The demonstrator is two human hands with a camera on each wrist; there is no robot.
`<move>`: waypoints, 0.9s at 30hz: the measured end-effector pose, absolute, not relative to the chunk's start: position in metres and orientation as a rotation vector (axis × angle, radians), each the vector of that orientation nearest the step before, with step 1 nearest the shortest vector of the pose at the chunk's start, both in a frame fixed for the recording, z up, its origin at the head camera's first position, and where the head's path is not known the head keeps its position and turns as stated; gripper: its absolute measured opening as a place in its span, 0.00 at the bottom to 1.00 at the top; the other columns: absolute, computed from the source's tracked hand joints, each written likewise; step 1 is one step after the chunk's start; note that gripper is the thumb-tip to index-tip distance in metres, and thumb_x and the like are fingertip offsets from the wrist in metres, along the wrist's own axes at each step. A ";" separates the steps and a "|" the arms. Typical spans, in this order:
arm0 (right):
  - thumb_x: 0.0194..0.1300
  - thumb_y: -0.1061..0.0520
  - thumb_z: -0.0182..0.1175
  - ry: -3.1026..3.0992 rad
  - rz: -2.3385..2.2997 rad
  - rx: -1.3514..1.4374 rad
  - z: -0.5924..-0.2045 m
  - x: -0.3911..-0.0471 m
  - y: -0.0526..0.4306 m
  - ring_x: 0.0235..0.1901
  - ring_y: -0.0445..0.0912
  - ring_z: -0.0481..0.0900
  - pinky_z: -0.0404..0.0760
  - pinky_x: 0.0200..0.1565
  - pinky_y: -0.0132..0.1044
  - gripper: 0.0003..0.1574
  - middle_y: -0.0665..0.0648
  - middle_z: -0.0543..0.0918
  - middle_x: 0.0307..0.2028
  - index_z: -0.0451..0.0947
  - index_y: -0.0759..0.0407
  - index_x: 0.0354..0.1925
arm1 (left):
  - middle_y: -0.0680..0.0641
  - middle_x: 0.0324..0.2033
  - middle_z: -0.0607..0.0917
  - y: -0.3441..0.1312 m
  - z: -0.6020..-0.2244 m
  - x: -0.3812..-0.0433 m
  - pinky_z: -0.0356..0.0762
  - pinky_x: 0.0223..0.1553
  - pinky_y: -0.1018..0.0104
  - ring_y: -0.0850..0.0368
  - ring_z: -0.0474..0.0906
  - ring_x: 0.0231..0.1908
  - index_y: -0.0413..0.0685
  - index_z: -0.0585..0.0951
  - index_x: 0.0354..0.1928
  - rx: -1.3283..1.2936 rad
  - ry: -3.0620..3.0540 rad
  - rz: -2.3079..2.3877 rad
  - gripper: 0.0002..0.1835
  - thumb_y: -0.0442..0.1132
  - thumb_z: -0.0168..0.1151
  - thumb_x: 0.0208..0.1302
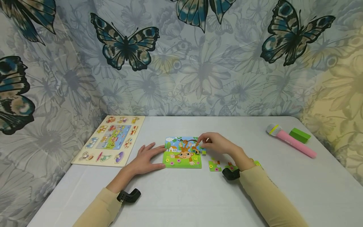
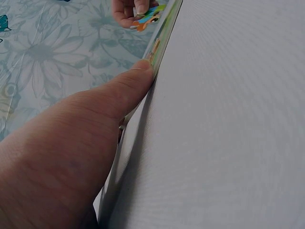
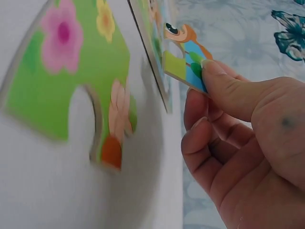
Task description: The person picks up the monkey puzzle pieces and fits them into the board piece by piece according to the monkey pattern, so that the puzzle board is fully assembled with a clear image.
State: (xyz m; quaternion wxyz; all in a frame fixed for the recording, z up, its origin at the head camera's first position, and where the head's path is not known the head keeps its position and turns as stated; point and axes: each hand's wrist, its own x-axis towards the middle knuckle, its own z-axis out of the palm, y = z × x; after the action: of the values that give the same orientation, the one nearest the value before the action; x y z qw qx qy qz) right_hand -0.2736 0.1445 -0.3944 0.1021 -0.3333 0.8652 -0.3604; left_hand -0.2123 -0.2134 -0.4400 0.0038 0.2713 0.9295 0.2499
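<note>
A small monkey picture puzzle (image 1: 178,162) lies flat at the middle of the white table. At its left edge my left hand (image 1: 146,160) rests with the fingers spread, fingertips and thumb touching the border; the left wrist view shows the thumb (image 2: 128,86) against that edge. Over the puzzle's right side, my right hand (image 1: 218,143) pinches a puzzle piece (image 3: 188,59) between thumb and fingers. Blue, green and part of a monkey's face with one eye are printed on it. Loose puzzle pieces (image 1: 215,166) lie right of the puzzle, partly hidden by the right wrist.
A larger wooden picture board (image 1: 93,157) lies at the back left. Toward the right are a pink toy microphone (image 1: 296,144) and a green block (image 1: 299,135). Butterfly-print cloth (image 1: 204,94) hangs behind the table (image 1: 181,195).
</note>
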 end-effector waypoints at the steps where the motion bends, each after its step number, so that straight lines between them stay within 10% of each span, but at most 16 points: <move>1: 0.72 0.63 0.62 2.554 -1.063 -0.974 -0.395 -0.274 0.142 0.32 0.46 0.73 0.74 0.39 0.41 0.10 0.52 0.76 0.37 0.83 0.56 0.50 | 0.48 0.72 0.70 -0.213 -0.440 -0.212 0.37 0.68 0.29 0.35 0.50 0.75 0.51 0.74 0.71 0.849 2.913 0.782 0.37 0.59 0.67 0.63; 27: 0.72 0.62 0.62 2.596 -0.943 -0.925 -0.404 -0.281 0.108 0.31 0.45 0.71 0.73 0.37 0.40 0.08 0.50 0.78 0.30 0.83 0.59 0.48 | 0.50 0.72 0.70 -0.214 -0.443 -0.214 0.37 0.68 0.30 0.36 0.50 0.75 0.53 0.74 0.71 0.851 2.917 0.778 0.38 0.60 0.67 0.63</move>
State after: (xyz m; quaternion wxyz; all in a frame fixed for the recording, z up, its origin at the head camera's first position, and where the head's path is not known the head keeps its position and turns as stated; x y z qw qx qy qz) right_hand -0.2807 0.1078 -0.4038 0.1145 -0.3154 0.8854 -0.3216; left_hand -0.2145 -0.2143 -0.4430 0.0023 0.2713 0.9300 0.2479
